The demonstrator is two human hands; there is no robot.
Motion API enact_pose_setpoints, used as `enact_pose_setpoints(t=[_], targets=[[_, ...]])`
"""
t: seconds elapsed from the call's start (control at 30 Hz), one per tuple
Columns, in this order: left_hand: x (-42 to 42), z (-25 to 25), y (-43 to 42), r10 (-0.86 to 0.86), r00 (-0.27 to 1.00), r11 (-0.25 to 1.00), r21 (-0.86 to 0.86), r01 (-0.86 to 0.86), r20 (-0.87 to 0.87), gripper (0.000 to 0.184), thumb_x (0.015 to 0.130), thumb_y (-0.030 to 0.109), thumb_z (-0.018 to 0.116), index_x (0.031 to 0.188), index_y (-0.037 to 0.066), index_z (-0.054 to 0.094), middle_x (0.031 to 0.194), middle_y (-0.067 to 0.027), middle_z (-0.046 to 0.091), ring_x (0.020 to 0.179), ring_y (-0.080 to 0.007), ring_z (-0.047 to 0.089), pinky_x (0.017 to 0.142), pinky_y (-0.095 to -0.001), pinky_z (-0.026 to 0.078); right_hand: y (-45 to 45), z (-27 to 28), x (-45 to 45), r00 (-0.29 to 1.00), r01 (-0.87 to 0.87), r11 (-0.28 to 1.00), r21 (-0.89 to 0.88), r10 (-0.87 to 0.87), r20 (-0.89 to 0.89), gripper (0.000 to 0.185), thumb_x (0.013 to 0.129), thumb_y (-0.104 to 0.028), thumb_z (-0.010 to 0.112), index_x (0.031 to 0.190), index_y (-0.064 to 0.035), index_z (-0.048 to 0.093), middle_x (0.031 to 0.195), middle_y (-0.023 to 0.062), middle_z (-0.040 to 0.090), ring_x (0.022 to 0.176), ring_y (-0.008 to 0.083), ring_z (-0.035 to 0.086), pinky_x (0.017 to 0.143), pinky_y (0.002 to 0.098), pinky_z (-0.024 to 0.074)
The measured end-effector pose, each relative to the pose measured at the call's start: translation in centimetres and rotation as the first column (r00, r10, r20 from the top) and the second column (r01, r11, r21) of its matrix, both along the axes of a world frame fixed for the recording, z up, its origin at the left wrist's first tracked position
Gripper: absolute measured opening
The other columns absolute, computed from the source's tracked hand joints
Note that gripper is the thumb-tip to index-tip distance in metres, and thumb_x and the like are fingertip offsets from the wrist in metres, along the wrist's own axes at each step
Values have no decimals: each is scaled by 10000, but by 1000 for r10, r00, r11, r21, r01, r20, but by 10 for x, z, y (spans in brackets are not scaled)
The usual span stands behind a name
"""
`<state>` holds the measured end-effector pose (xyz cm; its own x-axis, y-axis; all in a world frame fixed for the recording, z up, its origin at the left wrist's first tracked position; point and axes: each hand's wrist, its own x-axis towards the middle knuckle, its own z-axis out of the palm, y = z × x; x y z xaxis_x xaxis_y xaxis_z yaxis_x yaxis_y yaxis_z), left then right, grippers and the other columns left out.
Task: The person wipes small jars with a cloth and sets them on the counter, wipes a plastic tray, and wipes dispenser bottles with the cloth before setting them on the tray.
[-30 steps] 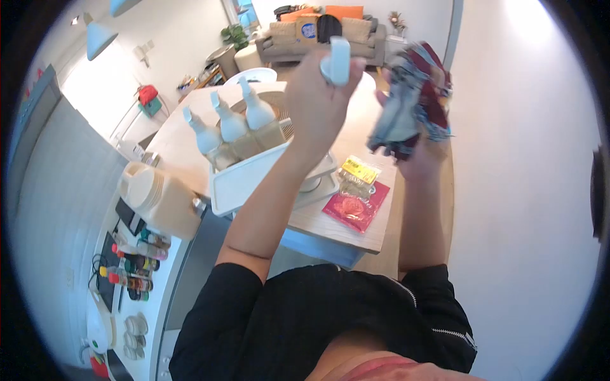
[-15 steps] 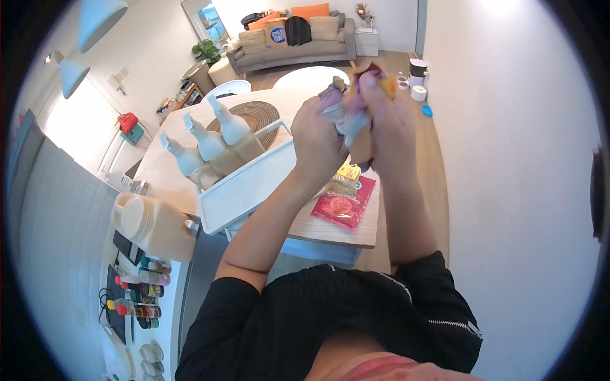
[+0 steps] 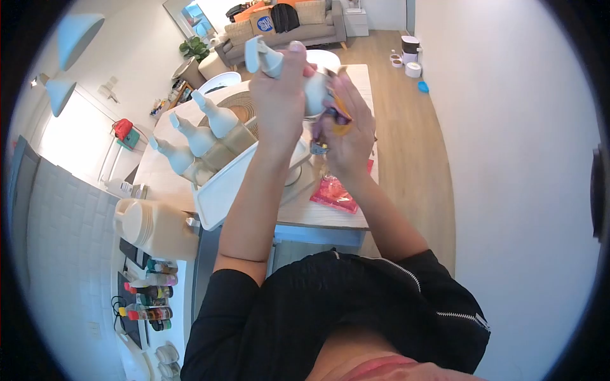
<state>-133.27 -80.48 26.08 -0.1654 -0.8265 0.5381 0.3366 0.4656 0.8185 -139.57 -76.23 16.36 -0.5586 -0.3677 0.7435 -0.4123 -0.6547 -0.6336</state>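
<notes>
My left hand [image 3: 279, 95] is wrapped round the neck of a white-topped dispenser bottle [image 3: 316, 95], which lies tilted with its nozzle toward the upper left. My right hand [image 3: 352, 127] presses a crumpled purple and yellow cloth [image 3: 337, 114] against the bottle's lower end. Part of the bottle is hidden behind the fingers and cloth. Below my hands a red pouch with a rose picture [image 3: 333, 193] lies on the wooden table [image 3: 305, 213]. To the left, three similar bottles [image 3: 219, 120] stand in a row beside a white tray [image 3: 222, 190].
A round woven placemat [image 3: 238, 101] lies behind the bottles. A large beige jug [image 3: 165, 232] stands at the left, above a counter with several small bottles [image 3: 149, 292]. Beyond the table are a grey sofa [image 3: 318, 35] and a white wall [image 3: 521, 159] on the right.
My hands have moved left and apart. The bottle's white nozzle now shows above my left hand, while the cloth is in my right hand. The view has shifted slightly.
</notes>
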Motion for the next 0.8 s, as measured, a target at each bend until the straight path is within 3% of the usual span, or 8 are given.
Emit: enact_pose_setpoints(t=[0.07,0.17,0.23,0.3,0.43,0.5,0.63,0.8], targets=[[6,3,-3,7,1000,999,-45,-8,-25,281,876,287,627,772,31,574,670,-21,570,673,-113,575,635,-256,459,-17,-48,-7,920,-269,961,-66,277,277,342,894,-229,531,1174,-35,553,1180,129,558,1098,268,518,927,378,380],[11,7,0,35,999,996,-85,-37,-29,314,872,310,630,739,31,571,668,-34,580,689,-119,582,645,-261,463,-22,-69,-8,962,-50,993,109,19,271,378,892,-199,525,1234,-38,519,1179,121,561,1100,262,521,923,387,384],[7,6,4,71,997,995,-67,-72,-21,332,871,312,627,706,30,565,663,-39,581,665,-116,580,619,-262,463,0,-3,14,908,-223,973,-65,232,348,394,897,-231,510,1249,-53,507,1168,123,560,1116,271,507,921,384,378],[9,4,4,59,998,998,-37,-58,11,334,873,310,624,699,32,563,660,-37,578,650,-116,578,600,-259,461,-3,21,21,881,431,901,-55,-433,-192,405,886,-279,524,1230,-65,509,1131,125,568,1011,277,560,847,372,418],[18,9,1,-5,1000,1000,10,5,-2,330,874,311,620,704,35,557,657,-37,580,610,-124,578,551,-251,456,-12,34,2,776,508,850,-142,-523,-353,397,911,-369,488,1151,-60,557,1026,134,604,873,277,600,737,341,442],[23,12,2,-23,998,1000,11,22,56,323,919,280,524,686,57,506,701,-75,594,703,-173,594,686,-300,487,-10,43,-21,932,-361,809,463,330,149,449,925,-452,457,1069,-49,594,901,109,635,765,218,612,644,311,439],[41,18,-20,-283,957,958,27,285,-68,278,916,296,535,792,48,520,766,-77,601,835,-237,604,753,-330,496,0,58,-38,323,-944,290,158,708,628,565,866,-514,546,1189,-50,545,941,116,647,862,158,634,722,270,535],[51,40,-26,-619,688,731,43,681,-378,293,950,328,506,728,139,543,610,8,554,719,-205,616,635,-358,560,-40,9,-20,-308,-928,-132,-347,797,520,798,794,-533,624,1393,-88,343,1334,241,429,1110,416,533,793,543,522]])
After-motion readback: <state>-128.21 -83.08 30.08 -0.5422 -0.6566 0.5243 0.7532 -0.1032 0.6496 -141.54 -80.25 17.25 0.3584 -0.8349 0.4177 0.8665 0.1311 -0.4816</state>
